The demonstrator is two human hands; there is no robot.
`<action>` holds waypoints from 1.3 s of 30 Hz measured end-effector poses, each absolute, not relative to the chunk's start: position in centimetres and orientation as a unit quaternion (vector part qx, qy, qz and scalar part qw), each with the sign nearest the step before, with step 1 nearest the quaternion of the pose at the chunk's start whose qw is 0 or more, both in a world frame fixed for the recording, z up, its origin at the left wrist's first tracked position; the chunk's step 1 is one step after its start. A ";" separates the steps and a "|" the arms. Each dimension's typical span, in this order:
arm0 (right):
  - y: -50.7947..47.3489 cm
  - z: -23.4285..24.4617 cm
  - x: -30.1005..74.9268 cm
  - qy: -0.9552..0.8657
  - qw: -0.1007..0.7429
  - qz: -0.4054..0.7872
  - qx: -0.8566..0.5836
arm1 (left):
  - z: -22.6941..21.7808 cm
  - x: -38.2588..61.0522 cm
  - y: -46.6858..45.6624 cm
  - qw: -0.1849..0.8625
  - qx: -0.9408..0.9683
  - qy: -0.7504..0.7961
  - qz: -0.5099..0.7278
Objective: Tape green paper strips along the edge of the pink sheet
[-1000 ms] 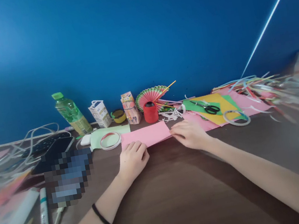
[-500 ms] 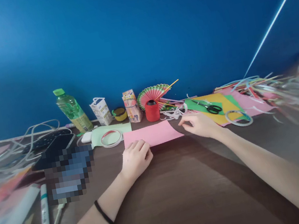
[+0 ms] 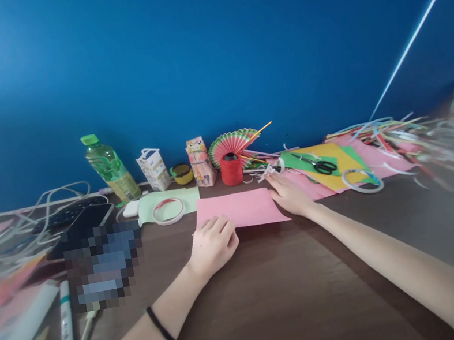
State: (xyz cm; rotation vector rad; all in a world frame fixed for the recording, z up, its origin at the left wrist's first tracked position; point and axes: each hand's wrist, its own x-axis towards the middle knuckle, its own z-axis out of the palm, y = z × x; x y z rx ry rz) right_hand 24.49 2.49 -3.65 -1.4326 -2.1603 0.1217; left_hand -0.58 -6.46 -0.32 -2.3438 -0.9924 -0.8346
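Note:
A pink sheet of paper lies on the dark table in front of me, its near edge slightly raised. My left hand is closed at its near left part, fingers curled over the paper; the thumb is mostly hidden. At the sheet's right edge rests my right hand, fingers stretched out and pointing away from me. Its fingertips reach white paper scraps, and nothing is visibly held. Just behind the pink sheet stands a red spool of thread.
Black scissors lie on coloured paper at right, near a tape roll. Another tape roll sits on pale green paper. A bottle, cartons and a paper fan line the wall. Left are phones, cables and a marker.
The pink sheet has shifted slightly right and toward me, together with my left hand. My right hand has gone from bent fingers to stretched ones and lies lower by the sheet's right edge.

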 end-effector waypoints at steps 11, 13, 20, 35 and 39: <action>1.4 -1.9 24.6 -0.720 0.478 -0.003 -0.503 | -0.7 -0.8 -6.2 0.194 -0.846 -0.397 -0.297; 1.2 -1.5 24.4 -0.747 0.460 0.032 -0.479 | -0.6 -0.8 -6.2 0.192 -0.844 -0.402 -0.300; 2.0 -3.0 24.4 -0.805 0.327 0.078 -0.489 | -0.7 -0.8 -6.2 0.186 -0.853 -0.392 -0.291; 2.7 -2.1 26.6 -0.688 0.439 -0.052 -0.575 | -0.9 -0.8 -6.0 0.171 -0.848 -0.402 -0.299; 0.1 0.6 24.2 -0.785 0.421 0.010 -0.454 | -0.8 -0.9 -6.0 0.187 -0.841 -0.410 -0.299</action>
